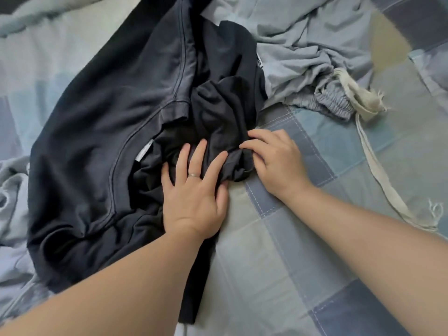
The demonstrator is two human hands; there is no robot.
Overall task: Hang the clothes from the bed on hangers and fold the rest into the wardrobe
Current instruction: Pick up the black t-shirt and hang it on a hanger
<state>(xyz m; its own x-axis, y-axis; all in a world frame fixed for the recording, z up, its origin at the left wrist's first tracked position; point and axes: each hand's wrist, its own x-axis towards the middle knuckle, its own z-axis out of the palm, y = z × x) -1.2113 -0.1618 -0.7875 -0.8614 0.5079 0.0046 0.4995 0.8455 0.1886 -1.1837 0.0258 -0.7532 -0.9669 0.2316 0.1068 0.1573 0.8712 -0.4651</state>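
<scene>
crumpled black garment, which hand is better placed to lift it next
Probably right: the right hand curls its fingers round the bunched edge of the crumpled black fabric garment; the left hand only lies flat on it.

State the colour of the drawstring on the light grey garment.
Off-white: the drawstring is a pale cream cord with frayed ends, seen in the head view.

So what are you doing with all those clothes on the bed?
A person is sorting clothes on the checked bed cover. The left hand presses flat on a crumpled black garment, and the right hand pinches its bunched edge. A dark sweatshirt lies spread out right beside it. Grey-blue trousers with a cream drawstring sit in a heap behind. Nothing in view looks folded or hung yet.
</scene>
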